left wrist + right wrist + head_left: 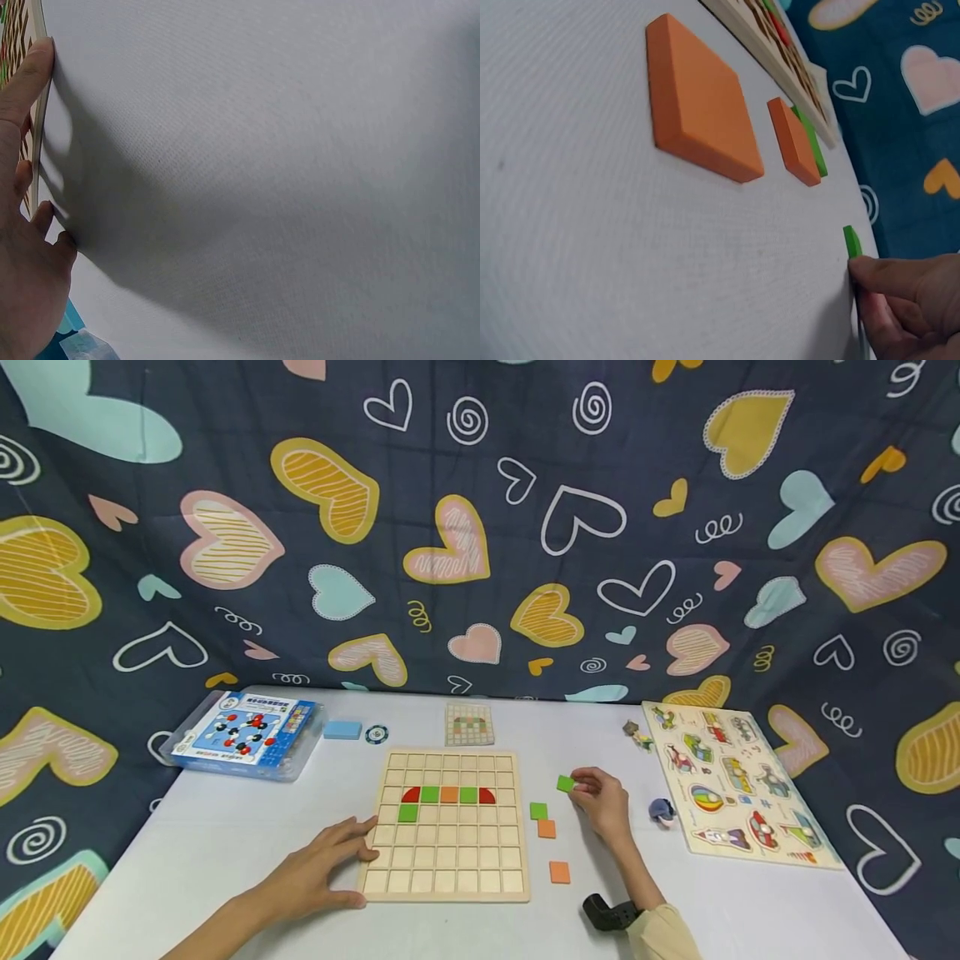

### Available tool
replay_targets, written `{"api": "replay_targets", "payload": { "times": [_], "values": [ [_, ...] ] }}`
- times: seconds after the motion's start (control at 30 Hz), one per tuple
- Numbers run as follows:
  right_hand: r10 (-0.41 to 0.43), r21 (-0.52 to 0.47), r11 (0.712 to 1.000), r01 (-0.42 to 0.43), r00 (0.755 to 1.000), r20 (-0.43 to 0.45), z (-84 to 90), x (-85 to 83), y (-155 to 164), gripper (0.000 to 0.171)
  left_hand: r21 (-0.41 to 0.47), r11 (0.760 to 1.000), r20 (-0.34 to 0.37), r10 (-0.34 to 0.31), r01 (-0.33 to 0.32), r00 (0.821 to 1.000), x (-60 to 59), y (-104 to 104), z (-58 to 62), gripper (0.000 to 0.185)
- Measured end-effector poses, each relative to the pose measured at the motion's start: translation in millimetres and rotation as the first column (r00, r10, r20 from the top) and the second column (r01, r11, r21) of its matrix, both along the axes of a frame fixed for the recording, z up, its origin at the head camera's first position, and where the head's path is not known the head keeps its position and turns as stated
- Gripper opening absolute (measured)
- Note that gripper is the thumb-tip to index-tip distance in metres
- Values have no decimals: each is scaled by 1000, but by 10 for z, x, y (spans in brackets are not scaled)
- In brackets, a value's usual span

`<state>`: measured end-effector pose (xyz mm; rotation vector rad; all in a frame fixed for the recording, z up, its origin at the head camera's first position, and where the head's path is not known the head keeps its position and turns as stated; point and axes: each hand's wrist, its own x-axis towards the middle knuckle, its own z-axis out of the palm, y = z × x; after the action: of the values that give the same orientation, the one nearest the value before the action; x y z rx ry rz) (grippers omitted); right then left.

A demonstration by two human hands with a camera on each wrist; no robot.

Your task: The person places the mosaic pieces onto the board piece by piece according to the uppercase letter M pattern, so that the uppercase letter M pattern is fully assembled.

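The right hand (603,799) pinches a small green square tile (566,783) between thumb and fingertips, holding it by its edges just above the white counter (225,835). The tile looks like a thin, stiff, flat piece with a matte painted face. It is probably very light and easy to drop or tip, so a pinch across two opposite edges seems the surest hold. In the right wrist view the green square tile (852,242) shows edge-on at the fingertips (870,271).

The left hand (318,868) lies spread and flat, its fingers (26,79) pressing against the near left edge of the wooden grid board (448,823). The board is a rigid, pale tray of square cells. Near its top row sit two red quarter-round pieces, green squares and an orange square.

Between the hands, just left of the right hand, a loose green tile (538,811) and an orange tile (547,828) lie touching, with another orange tile (559,872) nearer the person. To the right of the right hand are a small blue figure (661,811) and a wooden peg puzzle of vehicles (738,789). Beyond the left hand lie a plastic boxed kit (243,734) and a pattern card (469,725).
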<state>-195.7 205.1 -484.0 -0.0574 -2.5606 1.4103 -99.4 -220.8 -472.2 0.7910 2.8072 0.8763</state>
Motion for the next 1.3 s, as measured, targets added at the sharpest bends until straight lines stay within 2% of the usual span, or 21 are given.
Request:
{"api": "replay_targets", "payload": {
  "times": [0.23, 0.4, 0.6, 0.8, 0.97, 1.1, 1.17, 1.23, 1.3],
  "values": [
    [-14, 10, 1000, 14, 1000, 14, -7, -13, 30, 27, 7, 1000, 6, -4, 4, 1000, -1, -14, -6, 45],
    [-9, 20, 1000, 8, 998, 57, 4, -4, 62, 28, 11, 1000, 7, -8, 8, 1000, -3, -16, -19, 45],
    [41, -11, 999, -40, 994, 97, 24, 104, 122, 27, 7, 1000, 3, -6, 6, 1000, 3, -15, -27, 47],
    [161, -110, 983, -149, 981, 109, 9, 281, 145, 26, 0, 1000, 10, -4, 4, 1000, 0, -16, -14, 47],
    [311, -176, 940, -291, 945, 102, -30, 463, 157, 25, -1, 1000, 20, 0, 0, 1000, -1, -15, -1, 47],
    [454, -210, 880, -426, 884, 110, -45, 616, 193, 28, -3, 1000, 25, -1, 1, 1000, -1, -15, 0, 46],
    [503, -192, 858, -477, 855, 124, -44, 686, 210, 31, -5, 1000, 29, -1, 1, 1000, -1, -16, 0, 46],
    [527, -157, 848, -506, 837, 146, -29, 747, 218, 34, -8, 1000, 36, 1, 0, 999, -2, -16, 1, 46],
    [525, -121, 851, -511, 837, 156, -29, 787, 230, 34, -10, 1000, 41, 1, 0, 999, 0, -13, 2, 46]
  ]
}}
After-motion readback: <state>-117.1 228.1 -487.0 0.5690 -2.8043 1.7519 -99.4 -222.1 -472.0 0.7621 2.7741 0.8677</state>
